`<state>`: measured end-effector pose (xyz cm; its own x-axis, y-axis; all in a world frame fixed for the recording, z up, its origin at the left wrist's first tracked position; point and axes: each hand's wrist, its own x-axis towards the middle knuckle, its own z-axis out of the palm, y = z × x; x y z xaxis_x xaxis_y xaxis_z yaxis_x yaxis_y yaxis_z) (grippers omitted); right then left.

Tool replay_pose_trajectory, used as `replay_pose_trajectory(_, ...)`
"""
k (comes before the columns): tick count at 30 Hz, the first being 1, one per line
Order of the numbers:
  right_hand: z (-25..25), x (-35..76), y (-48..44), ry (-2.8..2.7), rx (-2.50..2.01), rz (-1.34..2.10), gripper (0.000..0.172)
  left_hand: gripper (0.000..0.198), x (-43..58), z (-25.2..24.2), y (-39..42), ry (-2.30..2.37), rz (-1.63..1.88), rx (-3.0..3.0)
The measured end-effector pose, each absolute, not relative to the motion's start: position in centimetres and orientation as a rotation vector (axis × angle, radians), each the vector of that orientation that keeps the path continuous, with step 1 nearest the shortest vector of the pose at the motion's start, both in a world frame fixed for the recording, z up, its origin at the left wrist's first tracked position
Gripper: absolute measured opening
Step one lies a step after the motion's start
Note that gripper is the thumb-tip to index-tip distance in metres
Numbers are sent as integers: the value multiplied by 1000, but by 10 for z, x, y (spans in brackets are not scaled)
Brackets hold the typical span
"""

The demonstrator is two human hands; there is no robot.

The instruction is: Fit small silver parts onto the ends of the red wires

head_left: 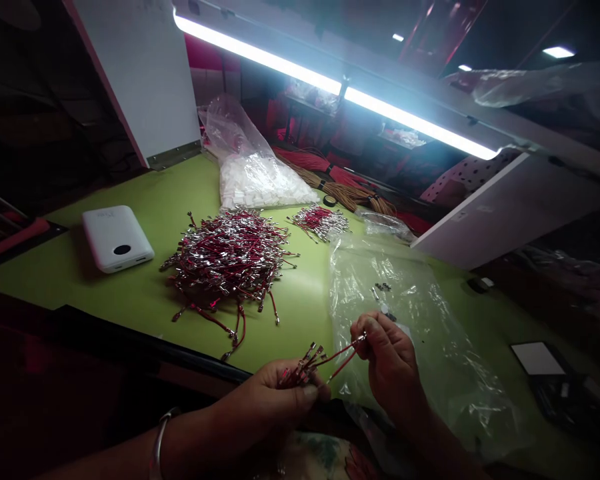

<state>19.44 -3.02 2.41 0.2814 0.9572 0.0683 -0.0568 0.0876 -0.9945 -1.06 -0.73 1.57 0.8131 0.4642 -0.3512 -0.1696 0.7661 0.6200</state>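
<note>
My left hand [290, 393], a metal bangle [160, 443] on its wrist, is closed around a small bunch of short red wires [307, 367] with metal terminals at their ends. Beside it, my right hand [387, 353] pinches the terminal end of a red wire [343, 352] between thumb and fingertips. That wire reaches back toward the bunch, and a second strand hangs below it. A large heap of similar red wires [230, 253] lies on the green table [303, 313], left of and beyond my hands. Under my right hand is a clear plastic bag [420, 293].
A white power bank [117, 237] lies left of the heap. Behind are a clear bag of white connector housings [265, 180], a smaller wire pile [320, 220] and long wire bundles [345, 183]. A dark box-like object [540, 363] sits at right. A lit tube lamp [420, 123] hangs above.
</note>
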Motion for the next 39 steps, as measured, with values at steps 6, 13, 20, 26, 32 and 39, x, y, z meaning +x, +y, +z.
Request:
replay_pose_trajectory(6, 22, 202, -25, -976, -1175, 1035, 24, 30, -13, 21, -6, 527, 394, 591)
replay_pose_trajectory(13, 35, 211, -25, -998, -1081, 1077, 27, 34, -17, 17, -4, 667, 389, 657)
replay_pose_trajectory(20, 37, 201, -28, -1064, -1122, 1343, 31, 45, -9, 9, 3, 860, 484, 763)
replay_pose_trajectory(26, 39, 200, -23, -1163, -1224, 1441, 35, 37, -13, 20, 12, 882, 669, 1084)
replay_pose_trajectory(32, 40, 184, -26, -1187, -1266, 1443, 33, 38, 0, 31, 5, 528, 358, 961)
replay_pose_trajectory(39, 41, 166, -47, -1152, -1407, 1245, 32, 40, 3, 24, 3, 698, 533, 956)
